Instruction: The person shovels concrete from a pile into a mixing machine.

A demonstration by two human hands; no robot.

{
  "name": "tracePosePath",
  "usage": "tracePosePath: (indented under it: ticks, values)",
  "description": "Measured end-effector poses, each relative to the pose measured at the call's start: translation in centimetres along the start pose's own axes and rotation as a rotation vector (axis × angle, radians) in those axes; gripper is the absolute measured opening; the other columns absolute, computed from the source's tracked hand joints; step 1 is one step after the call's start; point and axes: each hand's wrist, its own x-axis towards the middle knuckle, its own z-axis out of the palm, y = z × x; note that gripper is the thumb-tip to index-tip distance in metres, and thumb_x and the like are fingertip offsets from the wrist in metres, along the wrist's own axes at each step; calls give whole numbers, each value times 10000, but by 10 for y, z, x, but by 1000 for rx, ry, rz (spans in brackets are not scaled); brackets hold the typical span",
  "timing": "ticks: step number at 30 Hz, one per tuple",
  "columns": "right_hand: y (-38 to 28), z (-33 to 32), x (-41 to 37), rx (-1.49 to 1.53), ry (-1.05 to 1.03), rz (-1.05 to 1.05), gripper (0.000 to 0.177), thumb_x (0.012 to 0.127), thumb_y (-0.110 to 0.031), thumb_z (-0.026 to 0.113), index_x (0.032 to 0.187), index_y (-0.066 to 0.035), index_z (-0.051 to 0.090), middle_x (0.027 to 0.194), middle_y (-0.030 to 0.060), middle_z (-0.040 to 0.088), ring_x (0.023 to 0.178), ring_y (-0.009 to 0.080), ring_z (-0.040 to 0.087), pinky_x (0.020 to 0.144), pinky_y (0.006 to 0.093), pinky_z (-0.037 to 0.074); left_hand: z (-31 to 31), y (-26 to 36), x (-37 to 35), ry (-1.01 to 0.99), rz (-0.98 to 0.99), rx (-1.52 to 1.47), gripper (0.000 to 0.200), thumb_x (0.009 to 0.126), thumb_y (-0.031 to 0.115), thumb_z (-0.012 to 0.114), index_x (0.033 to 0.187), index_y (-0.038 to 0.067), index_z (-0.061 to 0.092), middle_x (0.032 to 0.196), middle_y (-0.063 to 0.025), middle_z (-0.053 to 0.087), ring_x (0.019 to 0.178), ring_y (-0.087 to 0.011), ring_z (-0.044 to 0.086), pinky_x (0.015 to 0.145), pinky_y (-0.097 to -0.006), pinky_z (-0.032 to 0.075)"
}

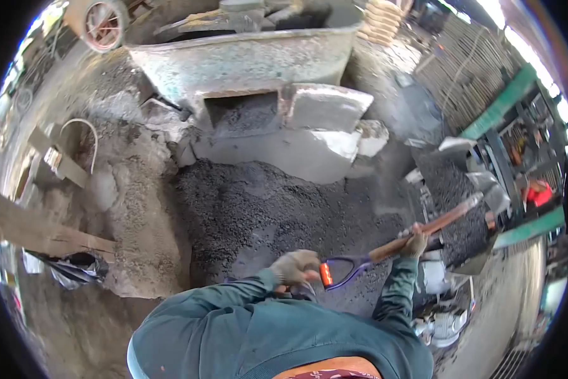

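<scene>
A shovel [394, 245] with a wooden shaft slants up to the right, its metal blade [491, 191] over a hopper of dark granular material [451, 189]. My right hand [414, 242], gloved, is wrapped round the shaft. Beside the purple D-shaped handle with its orange grip [326, 275] is my left hand [295, 267], also gloved, with its fingers curled; a small gap separates it from the grip. What the left hand holds, if anything, cannot be made out. A dark gravelly heap [252, 202] lies on the floor in front of me.
A large worn metal tub [246, 63] with a chute opening stands ahead. A wooden beam [50, 230] juts in from the left. Green-framed machinery [530, 224] stands at the right, with a motor [447, 325] low down. A wheel [104, 24] is at upper left.
</scene>
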Motion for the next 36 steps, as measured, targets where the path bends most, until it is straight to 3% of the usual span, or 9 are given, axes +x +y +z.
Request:
tracePosePath:
  ticks: [2, 4, 6, 7, 11, 13, 21, 24, 36]
  values:
    - [37, -24, 13, -167, 227, -238, 277, 803, -151, 752, 1004, -33, 602, 825, 37, 577, 657, 196, 546, 600, 353, 474, -49, -40, -45, 300, -267, 297, 319, 764, 206, 802, 1039, 89, 690, 1053, -122, 663, 1022, -287, 635, 905, -380, 508]
    - [28, 3, -24, -232, 389, -169, 280, 808, -33, 732, 1059, -26, 607, 853, 37, 588, 710, 200, 547, 615, 360, 468, -128, -64, -93, 612, -541, 296, 325, 766, 255, 773, 1017, 66, 689, 968, -165, 692, 918, -350, 668, 808, -423, 543]
    - [44, -55, -12, -134, 79, 60, 260, 815, 30, 713, 1044, -38, 609, 867, 62, 592, 698, 177, 555, 585, 352, 474, -219, -42, -140, 850, -792, 623, 336, 773, 304, 750, 965, 45, 657, 960, -175, 696, 919, -365, 669, 805, -442, 548]
    - [53, -36, -20, -215, 257, -60, 226, 823, 60, 666, 1006, -48, 589, 830, 57, 571, 631, 155, 527, 506, 319, 440, -259, -49, -167, 991, -916, 768, 423, 787, 319, 736, 1069, 31, 608, 1026, -211, 677, 941, -394, 660, 833, -466, 536]
    - [101, -38, -50, -261, 325, -224, 200, 752, 89, 604, 875, -62, 559, 775, 62, 589, 601, 151, 552, 537, 300, 463, -422, -71, -267, 1212, -1129, 1213, 846, 853, 405, 644, 1505, 32, 254, 1147, -258, 635, 1070, -392, 631, 886, -466, 524]
    - [95, 26, -121, -276, 273, -126, 180, 747, 86, 572, 854, -58, 563, 724, 49, 575, 575, 144, 540, 531, 299, 449, -476, -9, -284, 1353, -1191, 935, 848, 854, 415, 626, 1511, 36, 246, 1147, -259, 632, 1059, -384, 639, 890, -463, 522]
    - [163, 118, -217, -456, 225, 29, 116, 786, -13, 502, 810, -55, 608, 638, 40, 563, 498, 148, 519, 450, 287, 390, -606, 21, -353, 1367, -1432, 1031, 902, 809, 335, 633, 1555, 118, 174, 1221, -159, 616, 1071, -344, 649, 893, -445, 521]
    - [170, 134, -240, -517, 198, 44, 100, 777, -14, 540, 823, -51, 621, 645, 34, 574, 509, 149, 525, 461, 289, 403, -607, 35, -351, 1369, -1386, 1093, 843, 796, 296, 630, 1539, 159, 255, 1224, -172, 625, 1099, -331, 646, 897, -451, 524]
    - [164, 117, -250, -479, 171, -73, 113, 791, 43, 574, 830, -50, 626, 636, 18, 592, 500, 111, 546, 450, 253, 427, -610, 11, -359, 1339, -1244, 1324, 961, 827, 342, 680, 1552, 56, 119, 1139, -175, 652, 987, -322, 675, 796, -454, 536]
